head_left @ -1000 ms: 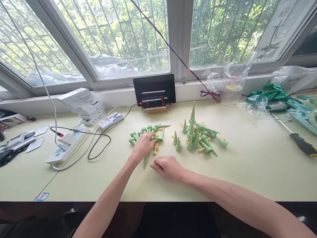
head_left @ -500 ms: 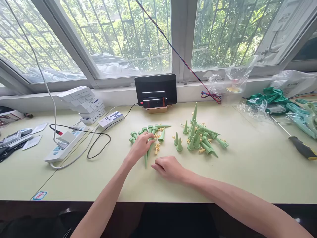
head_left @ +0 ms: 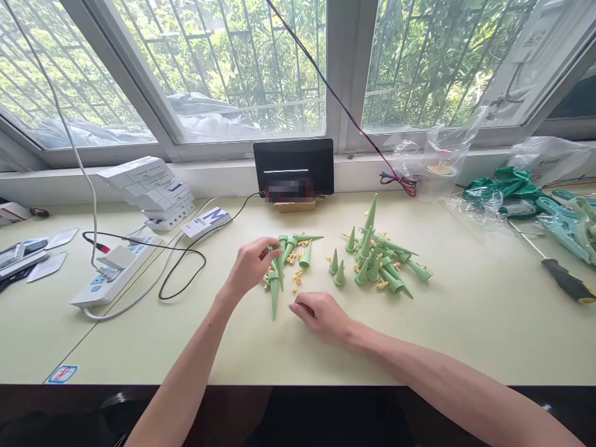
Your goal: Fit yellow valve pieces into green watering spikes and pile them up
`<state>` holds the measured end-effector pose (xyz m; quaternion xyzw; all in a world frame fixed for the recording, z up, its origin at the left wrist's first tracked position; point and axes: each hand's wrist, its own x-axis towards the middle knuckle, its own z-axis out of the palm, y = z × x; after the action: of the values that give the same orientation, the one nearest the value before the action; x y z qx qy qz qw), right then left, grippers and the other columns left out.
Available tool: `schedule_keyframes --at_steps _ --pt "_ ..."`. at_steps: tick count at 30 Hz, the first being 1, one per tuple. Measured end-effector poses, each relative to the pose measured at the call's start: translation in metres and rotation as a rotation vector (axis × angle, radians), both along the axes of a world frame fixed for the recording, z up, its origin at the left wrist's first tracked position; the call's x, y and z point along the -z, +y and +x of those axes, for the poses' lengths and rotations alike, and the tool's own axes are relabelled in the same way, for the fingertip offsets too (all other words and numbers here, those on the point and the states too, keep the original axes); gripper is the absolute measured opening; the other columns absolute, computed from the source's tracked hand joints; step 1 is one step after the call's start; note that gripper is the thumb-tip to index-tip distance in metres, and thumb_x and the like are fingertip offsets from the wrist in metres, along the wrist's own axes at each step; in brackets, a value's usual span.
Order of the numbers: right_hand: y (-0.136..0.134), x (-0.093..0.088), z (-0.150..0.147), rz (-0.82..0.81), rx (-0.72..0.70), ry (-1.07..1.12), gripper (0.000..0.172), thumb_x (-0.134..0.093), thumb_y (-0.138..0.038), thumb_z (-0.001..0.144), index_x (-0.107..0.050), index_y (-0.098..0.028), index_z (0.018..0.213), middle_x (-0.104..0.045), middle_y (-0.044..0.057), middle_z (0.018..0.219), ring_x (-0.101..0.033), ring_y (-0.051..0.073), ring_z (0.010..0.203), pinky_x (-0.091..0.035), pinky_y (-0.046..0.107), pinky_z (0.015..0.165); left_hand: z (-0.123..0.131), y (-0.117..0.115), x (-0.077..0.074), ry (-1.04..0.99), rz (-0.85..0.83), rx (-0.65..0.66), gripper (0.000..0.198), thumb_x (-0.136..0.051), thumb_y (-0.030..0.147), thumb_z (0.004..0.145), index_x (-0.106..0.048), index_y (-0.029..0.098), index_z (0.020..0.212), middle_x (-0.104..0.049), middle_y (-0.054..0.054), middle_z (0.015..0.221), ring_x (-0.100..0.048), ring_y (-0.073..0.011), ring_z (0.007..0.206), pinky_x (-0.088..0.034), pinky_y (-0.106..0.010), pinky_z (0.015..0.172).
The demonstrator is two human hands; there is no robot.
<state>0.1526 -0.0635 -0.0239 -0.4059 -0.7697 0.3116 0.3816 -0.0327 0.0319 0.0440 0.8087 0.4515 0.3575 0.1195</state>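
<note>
My left hand (head_left: 250,266) is lifted a little over the desk, its fingers curled round a green cone spike (head_left: 279,271) at the left heap of green spikes (head_left: 292,248). Small yellow plastic pieces (head_left: 296,282) lie among that heap. My right hand (head_left: 321,313) rests on the desk just below the heap, fingers pinched together; what they hold, if anything, is too small to name. A second heap of green spikes (head_left: 378,257) lies to the right, some standing upright.
A black tablet on a wooden stand (head_left: 293,167) leans at the window sill. A power strip (head_left: 116,270) with cables, stacked white boxes (head_left: 149,192) and a remote (head_left: 18,256) lie left. Plastic bags (head_left: 437,158), green clips (head_left: 572,217) and a screwdriver (head_left: 565,280) lie right.
My left hand has lifted off the left heap and drawn back slightly, now gripping a green spike. My right hand has barely moved.
</note>
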Motion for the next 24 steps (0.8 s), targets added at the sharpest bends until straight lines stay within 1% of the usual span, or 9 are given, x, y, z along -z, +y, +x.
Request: schedule_keyframes --at_steps 2,3,4,6,8,12,18,21,24 --pt "0.000 -0.001 0.000 -0.044 0.035 0.079 0.020 -0.049 -0.026 0.096 -0.049 -0.020 0.077 -0.046 -0.005 0.061 -0.040 0.010 0.054 -0.033 0.023 0.056 0.003 -0.001 0.002 -0.121 -0.023 -0.013 0.015 -0.062 0.033 0.086 -0.066 0.019 0.088 -0.065 -0.001 0.077 -0.049 -0.0094 0.054 -0.041 -0.022 0.054" --pt "0.000 -0.002 0.000 -0.068 0.052 0.124 0.011 -0.050 -0.026 0.095 -0.053 -0.019 0.086 -0.048 -0.005 0.062 -0.042 0.010 0.053 -0.034 0.023 0.055 0.006 -0.002 0.005 -0.182 -0.052 -0.013 0.017 -0.063 0.035 0.086 -0.065 0.018 0.089 -0.066 -0.001 0.078 -0.051 -0.0096 0.054 -0.041 -0.022 0.052" --pt "0.000 -0.002 0.001 -0.087 0.070 0.166 0.008 -0.051 -0.026 0.094 -0.054 -0.019 0.096 -0.050 -0.005 0.064 -0.043 0.010 0.052 -0.036 0.023 0.054 0.008 -0.004 0.008 -0.236 -0.089 -0.005 0.018 -0.063 0.036 0.085 -0.065 0.018 0.089 -0.066 -0.002 0.078 -0.051 -0.0098 0.054 -0.040 -0.022 0.050" --pt "0.000 -0.002 0.002 -0.099 0.101 0.234 0.021 -0.053 -0.025 0.093 -0.050 -0.019 0.113 -0.054 -0.004 0.071 -0.044 0.010 0.050 -0.037 0.022 0.051 0.014 -0.008 0.015 -0.298 -0.149 0.024 0.017 -0.064 0.035 0.085 -0.064 0.019 0.088 -0.065 -0.001 0.077 -0.052 -0.0096 0.054 -0.040 -0.021 0.049" --pt "0.001 -0.002 0.002 -0.082 0.124 0.272 0.030 -0.054 -0.025 0.092 -0.046 -0.019 0.120 -0.056 -0.003 0.077 -0.043 0.009 0.048 -0.037 0.022 0.048 0.018 -0.012 0.020 -0.312 -0.183 0.055 0.016 -0.064 0.035 0.085 -0.064 0.019 0.088 -0.064 0.000 0.075 -0.051 -0.0092 0.053 -0.039 -0.021 0.048" --pt "0.001 -0.003 0.003 0.013 0.166 0.286 0.032 -0.058 -0.030 0.092 -0.046 -0.021 0.120 -0.060 -0.001 0.083 -0.044 0.008 0.048 -0.041 0.022 0.048 0.022 -0.019 0.027 -0.293 -0.161 0.075 0.015 -0.064 0.034 0.086 -0.064 0.019 0.091 -0.064 -0.001 0.076 -0.051 -0.0095 0.055 -0.043 -0.021 0.051" --pt "-0.001 -0.005 0.006 0.178 0.238 0.237 0.018 -0.052 -0.027 0.097 -0.059 -0.020 0.111 -0.066 0.004 0.089 -0.046 0.009 0.053 -0.046 0.025 0.056 0.021 -0.021 0.032 -0.188 -0.105 0.124 0.014 -0.061 0.032 0.089 -0.065 0.019 0.092 -0.063 0.001 0.070 -0.046 -0.0085 0.051 -0.042 -0.021 0.050" --pt "-0.001 -0.006 0.009 0.211 0.233 0.223 0.020 -0.049 -0.025 0.098 -0.064 -0.020 0.111 -0.068 0.005 0.091 -0.053 0.012 0.060 -0.047 0.026 0.058 0.020 -0.021 0.033 -0.170 -0.091 0.136 0.014 -0.061 0.032 0.088 -0.065 0.019 0.090 -0.063 0.001 0.070 -0.048 -0.0089 0.052 -0.042 -0.021 0.050" --pt "-0.001 -0.007 0.011 0.199 0.239 0.226 0.023 -0.048 -0.025 0.099 -0.067 -0.021 0.111 -0.068 0.006 0.089 -0.059 0.015 0.069 -0.048 0.027 0.060 0.021 -0.023 0.032 -0.154 -0.090 0.139 0.015 -0.060 0.032 0.089 -0.066 0.019 0.090 -0.065 -0.001 0.071 -0.052 -0.0100 0.055 -0.043 -0.021 0.051"
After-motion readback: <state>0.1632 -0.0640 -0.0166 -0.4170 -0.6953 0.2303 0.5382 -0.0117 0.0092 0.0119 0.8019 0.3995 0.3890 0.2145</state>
